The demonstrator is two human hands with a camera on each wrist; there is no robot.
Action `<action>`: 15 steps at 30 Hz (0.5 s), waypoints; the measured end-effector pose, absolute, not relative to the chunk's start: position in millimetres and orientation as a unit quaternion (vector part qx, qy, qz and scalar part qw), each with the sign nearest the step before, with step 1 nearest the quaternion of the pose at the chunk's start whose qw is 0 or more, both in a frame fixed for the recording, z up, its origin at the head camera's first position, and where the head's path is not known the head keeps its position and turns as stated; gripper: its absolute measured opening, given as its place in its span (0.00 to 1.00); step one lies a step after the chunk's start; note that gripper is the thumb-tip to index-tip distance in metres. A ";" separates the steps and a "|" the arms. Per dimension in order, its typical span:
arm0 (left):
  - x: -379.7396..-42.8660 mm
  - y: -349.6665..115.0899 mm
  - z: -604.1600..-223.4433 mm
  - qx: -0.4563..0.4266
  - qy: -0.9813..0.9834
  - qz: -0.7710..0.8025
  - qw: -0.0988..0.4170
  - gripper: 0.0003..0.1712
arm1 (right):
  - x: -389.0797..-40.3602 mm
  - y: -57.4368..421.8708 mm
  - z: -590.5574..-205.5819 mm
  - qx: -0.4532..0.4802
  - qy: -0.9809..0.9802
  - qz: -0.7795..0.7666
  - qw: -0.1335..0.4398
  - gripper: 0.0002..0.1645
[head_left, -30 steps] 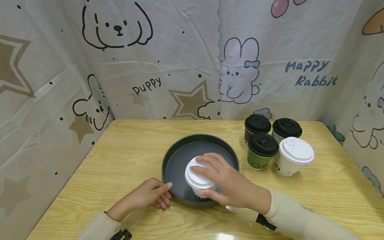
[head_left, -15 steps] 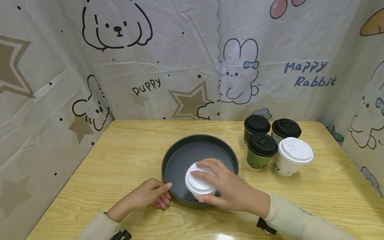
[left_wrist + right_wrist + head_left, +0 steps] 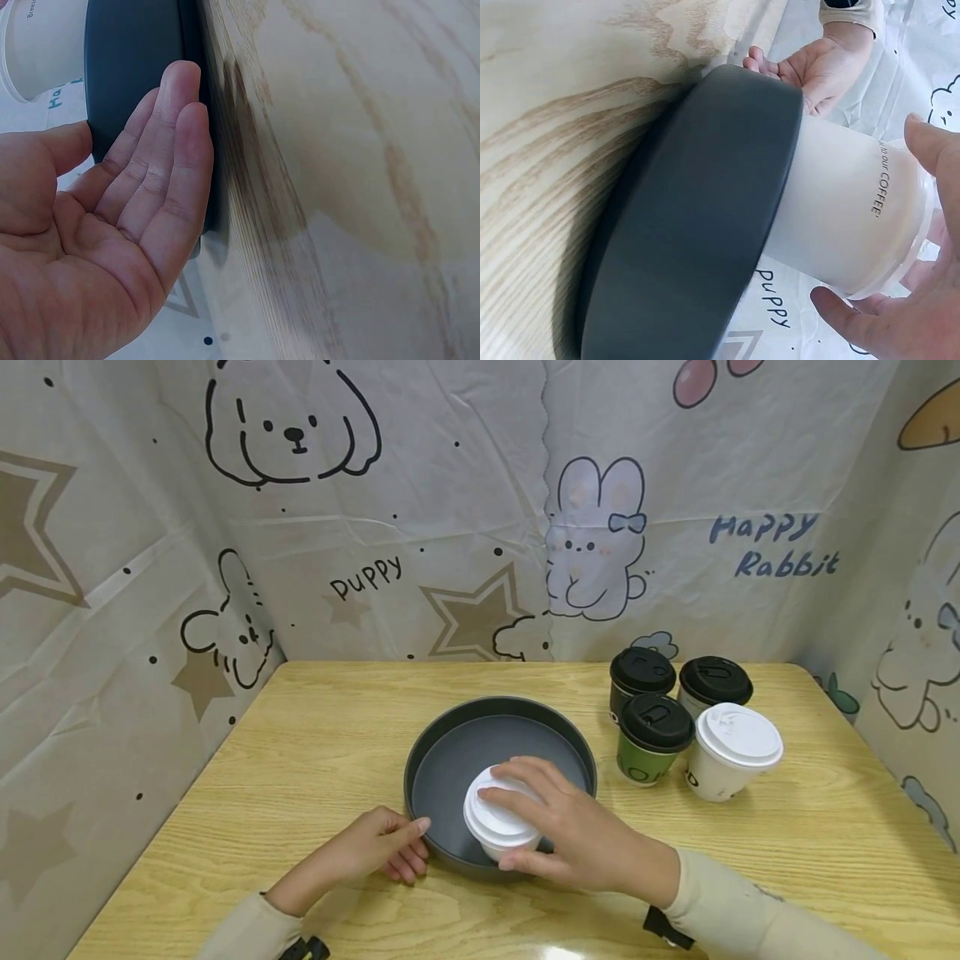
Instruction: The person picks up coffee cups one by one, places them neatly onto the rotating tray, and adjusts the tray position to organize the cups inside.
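A white-lidded paper coffee cup [image 3: 498, 827] is at the near side of the round dark grey pan [image 3: 498, 708]. My right hand [image 3: 573, 827] holds this cup from above, with fingers over the lid and thumb at its side. In the right wrist view, the cup [image 3: 832, 202] rises above the pan's wall [image 3: 697, 202], which hides its base. Beside the pan's near left side, my left hand [image 3: 378, 843] rests with its thumb at the rim. The left wrist view shows its fingers [image 3: 187, 165] fairly straight along the outer wall.
Several lidded cups stand close together at the right: a green cup [image 3: 647, 760], a white cup [image 3: 723, 772], a dark cup [image 3: 626, 695] and another black-lidded cup [image 3: 715, 679]. A printed cloth [image 3: 420, 460] rises behind the wooden table [image 3: 322, 727].
My right hand has moved slightly down with the cup, mostly in the first half second, and is nearly still since. My left hand and the pan have stayed in place.
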State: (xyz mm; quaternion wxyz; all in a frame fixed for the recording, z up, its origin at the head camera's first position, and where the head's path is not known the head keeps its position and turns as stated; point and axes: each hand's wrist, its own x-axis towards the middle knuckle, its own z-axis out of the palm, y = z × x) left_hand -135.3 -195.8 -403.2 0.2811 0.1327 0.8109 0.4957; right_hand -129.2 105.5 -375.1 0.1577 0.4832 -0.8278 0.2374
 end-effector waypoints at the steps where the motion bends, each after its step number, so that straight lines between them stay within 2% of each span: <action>1: -135.2 -195.9 -403.1 0.132 0.811 0.496 0.281 0.30 | -129.1 106.3 -374.0 0.483 -0.829 0.236 0.154 0.42; 9: -135.2 -196.0 -403.8 0.133 0.809 0.498 0.281 0.30 | -137.3 135.0 -365.2 0.434 -0.864 0.230 0.115 0.40; 15: -135.6 -196.8 -405.1 0.133 0.808 0.501 0.280 0.30 | -145.1 170.5 -378.4 0.368 -0.912 0.163 0.072 0.39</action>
